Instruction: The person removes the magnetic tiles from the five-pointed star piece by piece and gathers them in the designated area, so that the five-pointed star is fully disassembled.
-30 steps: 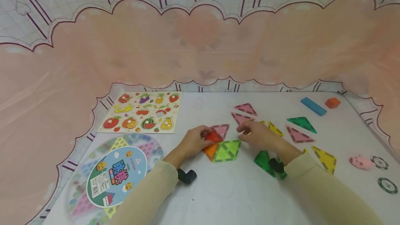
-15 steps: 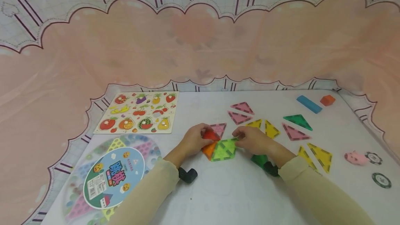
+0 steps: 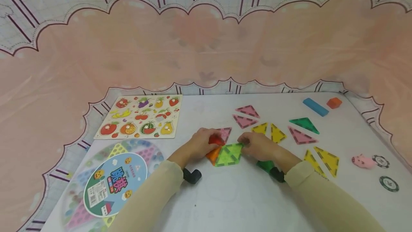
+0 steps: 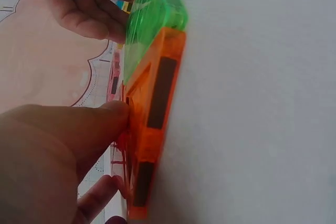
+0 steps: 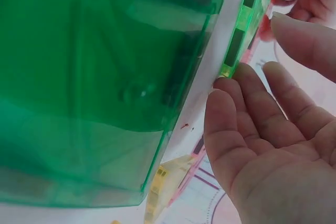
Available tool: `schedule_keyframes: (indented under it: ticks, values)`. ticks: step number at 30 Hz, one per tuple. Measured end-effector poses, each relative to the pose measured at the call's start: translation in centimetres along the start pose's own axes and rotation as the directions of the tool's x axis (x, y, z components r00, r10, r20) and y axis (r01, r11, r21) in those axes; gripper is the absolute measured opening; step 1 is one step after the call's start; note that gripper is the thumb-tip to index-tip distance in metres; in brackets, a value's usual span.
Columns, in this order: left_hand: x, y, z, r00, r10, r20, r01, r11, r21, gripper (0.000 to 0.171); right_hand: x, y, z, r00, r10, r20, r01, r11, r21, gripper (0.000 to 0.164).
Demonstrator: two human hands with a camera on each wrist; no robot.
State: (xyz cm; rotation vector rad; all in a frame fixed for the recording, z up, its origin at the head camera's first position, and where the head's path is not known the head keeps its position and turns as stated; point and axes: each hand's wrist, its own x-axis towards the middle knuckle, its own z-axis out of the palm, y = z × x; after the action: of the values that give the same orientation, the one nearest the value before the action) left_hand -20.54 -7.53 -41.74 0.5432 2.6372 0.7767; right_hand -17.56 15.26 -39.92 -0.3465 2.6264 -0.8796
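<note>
Several triangular magnetic tiles lie joined flat: a red tile (image 3: 216, 140), an orange tile (image 3: 213, 155), light green tiles (image 3: 229, 155) and a pink tile (image 3: 226, 133). My left hand (image 3: 200, 144) holds the left side of this group; in the left wrist view its thumb (image 4: 107, 116) is on the orange tile and its fingers reach the red side. On the opposite side my right hand (image 3: 260, 146) touches the light green edge with its fingertips, thumb apart, as the right wrist view shows. A dark green tile (image 3: 265, 166) lies under my right wrist, partly hidden.
Loose pink tiles (image 3: 246, 121), yellow tiles (image 3: 278, 133) and a green triangle (image 3: 305, 124) lie behind and right. Farther right are a blue block (image 3: 315, 107), an orange block (image 3: 334, 102), a toy pig (image 3: 363, 161) and chips (image 3: 388, 184). A fruit puzzle board (image 3: 151, 117) and round game box (image 3: 115, 185) stand left.
My right hand has moved left and down to the light green edge of the joined tiles. My left hand stays at the red and orange tiles. The whole view has shifted slightly.
</note>
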Motion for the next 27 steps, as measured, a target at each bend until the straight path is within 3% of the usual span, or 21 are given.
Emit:
schedule_keyframes:
  ticks: [18,27]
  values:
    - [-1.5,-0.9,-0.1,1.000,0.004,-0.024,-0.003,1.000,0.011,0.035,-1.2,-0.9,1.2,0.999,-0.043,0.005,0.043,0.999,-0.023,0.028]
    - [-3.6,-1.2,-0.1,0.997,-0.009,-0.073,0.011,0.999,0.031,0.033,-1.9,-1.8,2.2,0.998,-0.041,0.049,0.040,0.999,0.020,0.030]
